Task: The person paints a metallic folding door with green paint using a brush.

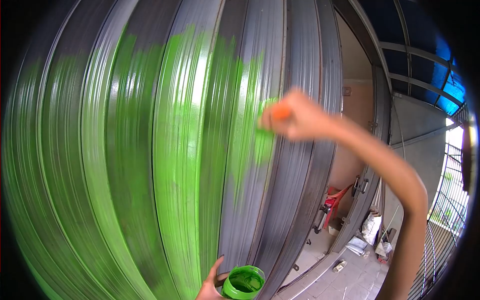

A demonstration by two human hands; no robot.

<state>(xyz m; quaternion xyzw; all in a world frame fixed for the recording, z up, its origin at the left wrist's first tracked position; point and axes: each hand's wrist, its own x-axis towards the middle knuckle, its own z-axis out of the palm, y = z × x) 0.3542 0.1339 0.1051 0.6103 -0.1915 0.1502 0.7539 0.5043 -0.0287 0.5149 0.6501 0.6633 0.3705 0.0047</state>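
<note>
Ahead, filling most of my view, stands a ribbed grey metal door (150, 150), partly covered in fresh green paint (175, 125). Past its right edge I see a doorway (350, 165) onto a tiled floor with a red tool (331, 205) and bags (371, 227) lying about. My right hand (295, 120), blurred, is fisted around an orange-handled brush (280, 113) touching the door. Low down, my left hand (212, 286) grips a small green paint cup (243, 282), fingers curled against its side.

One head-worn camera is looking forward, close up against a ribbed metal shutter (150, 150), with strong fisheye bending.
</note>
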